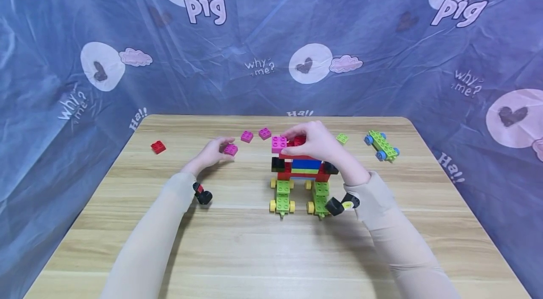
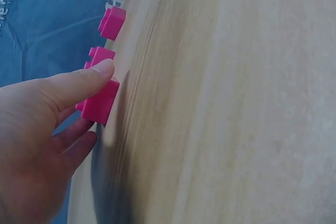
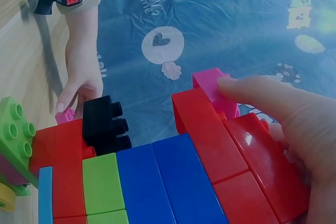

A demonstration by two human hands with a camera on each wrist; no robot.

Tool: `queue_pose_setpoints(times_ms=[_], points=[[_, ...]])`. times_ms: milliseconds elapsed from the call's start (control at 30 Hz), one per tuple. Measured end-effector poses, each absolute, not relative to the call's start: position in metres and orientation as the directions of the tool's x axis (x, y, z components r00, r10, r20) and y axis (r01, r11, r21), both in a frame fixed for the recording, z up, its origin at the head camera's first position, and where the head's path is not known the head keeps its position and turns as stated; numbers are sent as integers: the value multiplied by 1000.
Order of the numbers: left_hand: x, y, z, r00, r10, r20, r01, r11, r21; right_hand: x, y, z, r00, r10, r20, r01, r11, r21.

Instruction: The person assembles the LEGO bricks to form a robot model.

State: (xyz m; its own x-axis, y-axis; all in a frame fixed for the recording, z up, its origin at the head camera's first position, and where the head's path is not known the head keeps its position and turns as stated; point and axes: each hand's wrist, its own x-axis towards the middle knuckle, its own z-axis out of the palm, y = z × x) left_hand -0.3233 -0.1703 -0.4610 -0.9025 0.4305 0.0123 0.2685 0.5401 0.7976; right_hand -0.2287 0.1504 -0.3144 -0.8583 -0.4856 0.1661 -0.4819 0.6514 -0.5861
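My left hand [image 1: 212, 153] pinches a pink brick [image 1: 231, 150] at the tabletop, left of the build; the left wrist view shows its thumb [image 2: 86, 83] lying across the brick. With my right hand [image 1: 313, 142] I grip another pink brick [image 1: 279, 145] at the top left end of a block build [image 1: 306, 165]. In the right wrist view that brick [image 3: 211, 83] sits at the end of the red top bricks [image 3: 210, 150], the thumb on it. Red, blue, green and black bricks make up the build, which stands on green bases [image 1: 283, 203] with yellow wheels.
Two loose pink bricks, one at the left [image 1: 247, 137] and one at the right [image 1: 265, 134], lie behind the left hand. A red brick [image 1: 158, 147] is far left. A green brick [image 1: 342, 138] and a green wheeled base [image 1: 382, 145] with blue wheels are at the back right.
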Motion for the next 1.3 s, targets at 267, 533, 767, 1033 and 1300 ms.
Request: queue_pose_setpoints(times_ms=[267,533,767,1033,1300], points=[[-325,-171,-465,-904,426,35,302,579,757,-229,150,-316,-866,-473,162,-470,658,-589],[-324,-172,-466,-900,432,55,332,598,729,-227,149,-315,-867,-470,167,-470,658,-588],[-324,-173,-467,-901,430,52,334,616,714,-227,149,-314,-867,-467,175,-474,659,-585],[-322,-173,-467,-900,431,69,348,613,710,-227,149,-315,-868,-466,173,-471,661,-584],[-322,-171,-469,-901,427,79,349,604,716,-227,150,-316,-871,-462,169,-466,664,-585]])
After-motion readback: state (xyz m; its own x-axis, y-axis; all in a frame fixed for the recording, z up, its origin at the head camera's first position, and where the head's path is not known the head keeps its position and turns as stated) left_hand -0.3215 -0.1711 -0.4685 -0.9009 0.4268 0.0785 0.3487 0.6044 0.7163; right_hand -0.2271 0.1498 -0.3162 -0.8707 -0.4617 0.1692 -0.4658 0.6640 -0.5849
